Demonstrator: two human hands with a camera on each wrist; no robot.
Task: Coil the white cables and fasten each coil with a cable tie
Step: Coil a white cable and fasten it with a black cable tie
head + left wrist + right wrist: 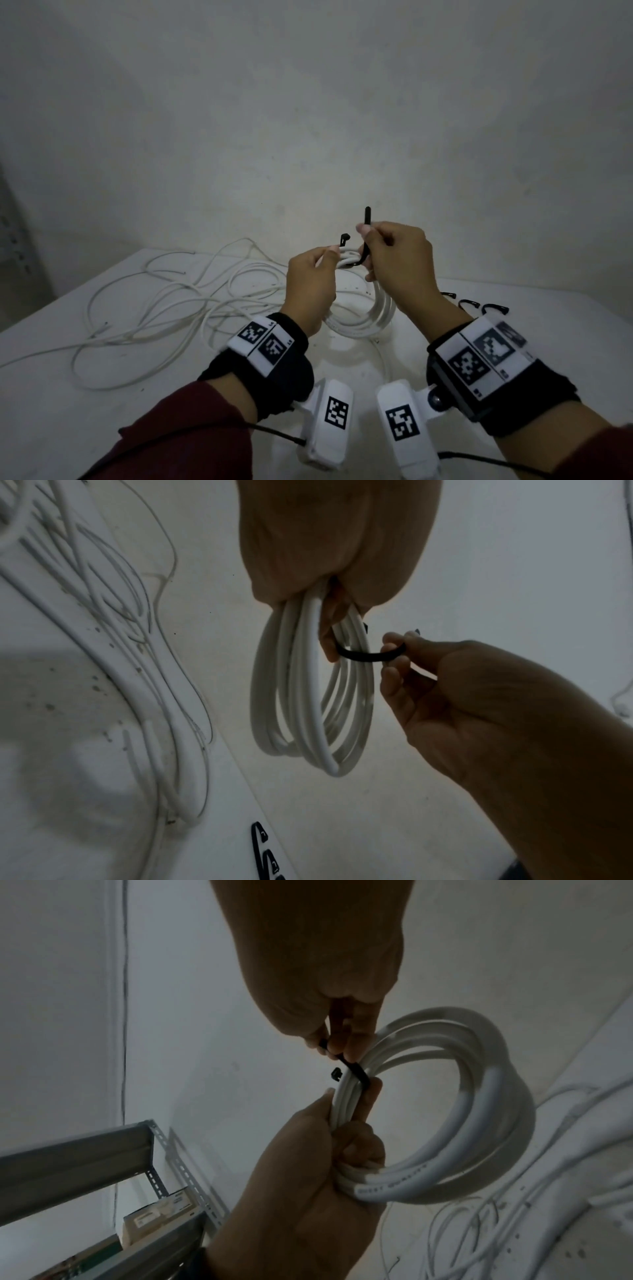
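Note:
My left hand (327, 255) grips a coil of white cable (376, 310) and holds it upright above the table. A black cable tie (365, 240) wraps round the coil's top strands just beyond the left fingers. My right hand (365, 230) pinches the tie's long tail, which points up. The tie's head end (344, 237) stands free above the left thumb. In the left wrist view the tie (363, 656) loops round the coil (308, 696). In the right wrist view the tie (356, 1070) crosses the coil (479, 1123).
Several loose white cables (171, 301) sprawl over the left of the white table (102, 411). A few spare black ties (469, 303) lie on the table right of the hands. A grey metal shelf (85, 1150) with boxes stands to the left. A wall is close behind.

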